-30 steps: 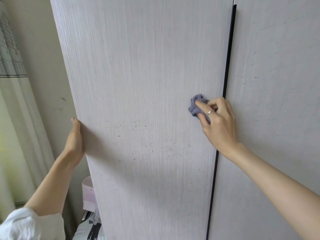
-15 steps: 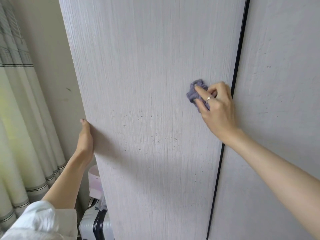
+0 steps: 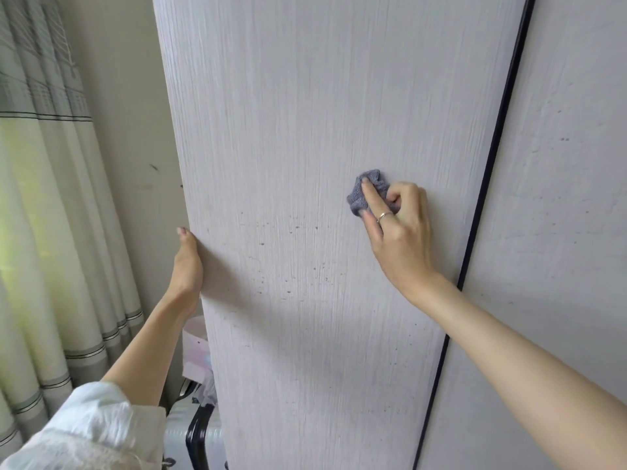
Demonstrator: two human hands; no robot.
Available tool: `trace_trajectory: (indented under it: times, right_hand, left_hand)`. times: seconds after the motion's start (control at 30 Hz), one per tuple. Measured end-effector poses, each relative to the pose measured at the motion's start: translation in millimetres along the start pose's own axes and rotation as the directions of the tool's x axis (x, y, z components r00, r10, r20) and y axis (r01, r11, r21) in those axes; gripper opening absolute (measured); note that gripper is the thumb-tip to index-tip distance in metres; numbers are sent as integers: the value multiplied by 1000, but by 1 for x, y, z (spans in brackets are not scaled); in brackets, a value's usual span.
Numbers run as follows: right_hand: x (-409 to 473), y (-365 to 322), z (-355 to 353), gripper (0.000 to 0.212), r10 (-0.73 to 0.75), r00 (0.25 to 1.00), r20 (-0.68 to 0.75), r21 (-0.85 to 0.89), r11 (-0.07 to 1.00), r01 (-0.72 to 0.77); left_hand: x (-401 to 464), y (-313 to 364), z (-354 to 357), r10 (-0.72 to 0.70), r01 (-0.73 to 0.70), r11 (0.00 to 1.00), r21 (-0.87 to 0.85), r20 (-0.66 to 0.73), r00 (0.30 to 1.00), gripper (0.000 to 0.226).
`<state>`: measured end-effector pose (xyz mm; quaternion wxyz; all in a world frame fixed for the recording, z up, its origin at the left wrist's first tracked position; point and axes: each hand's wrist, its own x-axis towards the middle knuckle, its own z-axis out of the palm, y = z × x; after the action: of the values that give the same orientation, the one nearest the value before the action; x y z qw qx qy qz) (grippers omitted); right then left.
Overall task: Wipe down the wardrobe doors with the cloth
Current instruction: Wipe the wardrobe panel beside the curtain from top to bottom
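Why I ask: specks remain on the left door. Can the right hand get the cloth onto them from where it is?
Probably yes: the right hand presses the cloth on the left door, the specks nearby below-left, nothing between.

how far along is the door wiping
Done: cannot tell; no wiped patch stands out. In hand: the right hand presses the cloth to the left door, mid-height, while the left hand holds its edge. Left: dark specks below the cloth, and the right door.
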<state>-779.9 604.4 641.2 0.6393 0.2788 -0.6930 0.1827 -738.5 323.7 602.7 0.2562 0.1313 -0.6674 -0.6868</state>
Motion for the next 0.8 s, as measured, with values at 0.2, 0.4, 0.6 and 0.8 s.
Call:
trace_trajectory:
  times: [0.2, 0.4, 0.6, 0.8]
  right_hand:
    - [-97, -16, 11, 38, -537, 757, 373, 106, 835, 540]
    - [-2, -19, 12, 39, -315, 936, 155, 67, 949, 308]
    - [-33, -50, 32, 27, -286, 946, 152, 109, 956, 271]
    - [-28, -54, 34, 26, -531, 804, 267, 83, 844, 530]
  left_hand:
    - [1, -2, -2, 19, -19, 1000, 23, 0, 1000, 65]
    - [5, -7, -3, 42, -42, 999, 20, 5, 999, 65]
    - [5, -8, -4, 52, -52, 999, 8, 17, 998, 65]
    - [2, -7, -3, 72, -71, 997, -4, 16, 997, 63]
